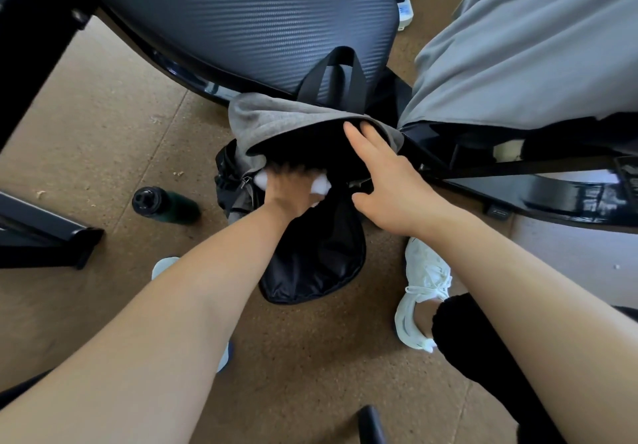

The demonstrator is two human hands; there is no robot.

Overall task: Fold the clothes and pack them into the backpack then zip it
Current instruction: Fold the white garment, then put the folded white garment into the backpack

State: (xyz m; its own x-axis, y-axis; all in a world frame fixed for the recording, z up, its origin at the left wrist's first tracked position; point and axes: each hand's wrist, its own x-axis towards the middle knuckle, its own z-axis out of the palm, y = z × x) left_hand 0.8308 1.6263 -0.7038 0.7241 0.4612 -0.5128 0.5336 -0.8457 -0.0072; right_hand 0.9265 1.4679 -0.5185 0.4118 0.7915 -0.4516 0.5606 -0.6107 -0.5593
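Note:
A black backpack (312,260) stands on the floor against a dark table, its grey top flap (276,120) lifted and its mouth open. My left hand (290,191) reaches into the opening; its fingers are hidden inside, with a white garment (319,186) showing on both sides of it. My right hand (386,174) lies on the right rim of the opening, its straight fingers touching the underside of the flap. A large grey garment (524,53) lies on the table to the right.
A dark ribbed table top (259,19) fills the upper middle. A dark green bottle (165,205) stands on the brown carpet at the left. My white shoe (423,291) is right of the backpack. Cables and a power strip (404,8) lie at the top.

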